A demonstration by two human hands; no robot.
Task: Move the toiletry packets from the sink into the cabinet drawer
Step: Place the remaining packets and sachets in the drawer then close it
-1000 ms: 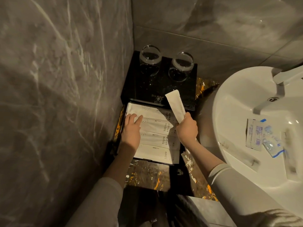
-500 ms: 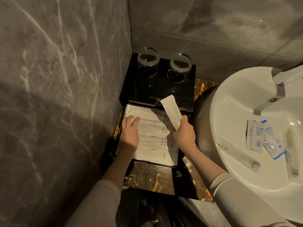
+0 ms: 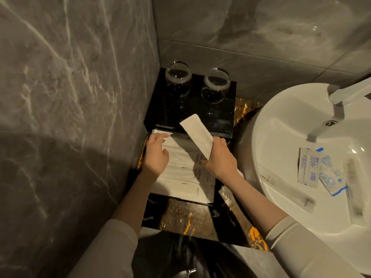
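Note:
The open black drawer (image 3: pixel 180 198) sits in the corner and holds several long white packets (image 3: pixel 181 173) lying side by side, two marked TOOTH BRUSH and one COMB. My right hand (image 3: pixel 219 160) grips one more long white packet (image 3: pixel 197 134), tilted up over the drawer's right side. My left hand (image 3: pixel 156 153) hovers over the drawer's left side with relaxed fingers near the back packet. In the white sink (image 3: pixel 281 137) on the right lie several other packets: a white and purple sachet (image 3: pixel 309 167), a blue-edged clear sachet (image 3: pixel 331 177) and long clear sleeves (image 3: pixel 289 191).
Two empty glasses (image 3: pixel 178 79) stand on the black cabinet top (image 3: pixel 220 119) behind the drawer. A grey marble wall (image 3: pixel 70 97) closes the left side. A tap (image 3: pixel 347 95) reaches over the sink. The countertop is dark marble with orange veins (image 3: pixel 186 217).
My left hand has lifted off the packets and shifted toward the drawer's back left corner. My right hand has lowered the tilted packet a little closer over the drawer.

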